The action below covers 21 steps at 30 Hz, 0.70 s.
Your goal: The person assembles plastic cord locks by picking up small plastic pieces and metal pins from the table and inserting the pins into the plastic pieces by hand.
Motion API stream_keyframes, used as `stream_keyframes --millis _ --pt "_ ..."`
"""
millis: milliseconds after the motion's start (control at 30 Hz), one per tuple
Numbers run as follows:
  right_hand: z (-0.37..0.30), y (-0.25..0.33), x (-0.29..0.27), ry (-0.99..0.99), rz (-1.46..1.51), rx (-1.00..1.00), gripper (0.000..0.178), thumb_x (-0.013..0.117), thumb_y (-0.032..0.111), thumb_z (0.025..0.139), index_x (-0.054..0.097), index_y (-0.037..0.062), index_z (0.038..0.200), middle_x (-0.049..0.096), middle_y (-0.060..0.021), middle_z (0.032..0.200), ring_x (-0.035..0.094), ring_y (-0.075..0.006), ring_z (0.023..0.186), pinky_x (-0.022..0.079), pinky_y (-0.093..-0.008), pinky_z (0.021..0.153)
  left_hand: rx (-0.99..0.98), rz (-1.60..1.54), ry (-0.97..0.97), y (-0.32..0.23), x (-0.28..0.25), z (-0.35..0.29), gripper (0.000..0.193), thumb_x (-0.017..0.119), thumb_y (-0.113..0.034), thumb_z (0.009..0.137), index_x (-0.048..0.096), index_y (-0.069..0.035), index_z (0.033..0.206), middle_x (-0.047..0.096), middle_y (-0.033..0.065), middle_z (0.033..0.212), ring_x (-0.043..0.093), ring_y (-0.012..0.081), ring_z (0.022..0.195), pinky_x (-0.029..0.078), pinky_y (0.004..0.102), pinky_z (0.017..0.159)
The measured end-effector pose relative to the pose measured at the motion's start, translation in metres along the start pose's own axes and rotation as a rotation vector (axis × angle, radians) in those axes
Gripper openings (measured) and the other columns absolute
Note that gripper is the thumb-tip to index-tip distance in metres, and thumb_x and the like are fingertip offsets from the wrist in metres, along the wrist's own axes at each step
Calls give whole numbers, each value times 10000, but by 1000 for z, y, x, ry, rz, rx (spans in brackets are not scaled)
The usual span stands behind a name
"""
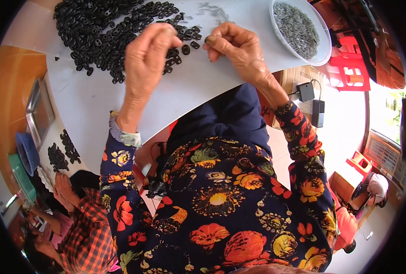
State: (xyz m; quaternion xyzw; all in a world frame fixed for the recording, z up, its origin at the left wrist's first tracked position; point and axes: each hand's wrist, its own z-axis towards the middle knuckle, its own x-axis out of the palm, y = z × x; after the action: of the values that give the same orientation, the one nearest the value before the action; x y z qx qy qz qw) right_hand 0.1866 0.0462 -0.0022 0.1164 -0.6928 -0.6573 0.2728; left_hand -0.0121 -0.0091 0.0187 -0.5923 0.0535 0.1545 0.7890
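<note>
My left hand (149, 57) is raised above the white table, its thumb and fingers pinched together; whatever may be between the fingertips is too small to tell. My right hand (239, 51) faces it a short gap away, also in a pinch. A dark spot shows at the right thumb tip, and I cannot tell whether it is a held piece or the nail. Behind and beside my left hand spreads a heap of small black oval pieces with holes (91, 34). Beyond my right hand lies a loose scatter of thin, greyish pins (216, 11).
A clear round bowl (322, 57) of thin grey pins stands at the table's right edge. Left are a metal tray (39, 109), a blue basket (27, 153) and a green basket (21, 178). A co-worker in a checked shirt (91, 228) sits lower left; red stools (349, 73) stand right.
</note>
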Motion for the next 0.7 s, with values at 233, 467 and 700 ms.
stream_keyframes --millis 233,467,700 --pt "-8 -4 -8 -30 -89 -93 139 635 58 878 665 -38 974 651 -29 820 552 -63 673 494 -207 656 270 505 130 1 -21 1 114 606 -22 812 616 -17 925 595 76 788 537 250 782 461 350 738" --pt "-10 -3 -9 -12 -102 -69 151 640 54 874 669 -36 992 646 -8 821 540 -54 691 486 -203 674 402 823 279 5 2 3 189 643 -24 748 617 -5 934 511 110 921 448 296 1004 396 386 898" --pt "-11 -2 -9 4 -119 -68 154 647 121 889 654 -21 947 595 1 783 516 -62 679 457 -208 650 411 855 426 -5 -2 12 237 636 -7 744 620 -2 980 493 104 918 447 281 999 402 371 906"
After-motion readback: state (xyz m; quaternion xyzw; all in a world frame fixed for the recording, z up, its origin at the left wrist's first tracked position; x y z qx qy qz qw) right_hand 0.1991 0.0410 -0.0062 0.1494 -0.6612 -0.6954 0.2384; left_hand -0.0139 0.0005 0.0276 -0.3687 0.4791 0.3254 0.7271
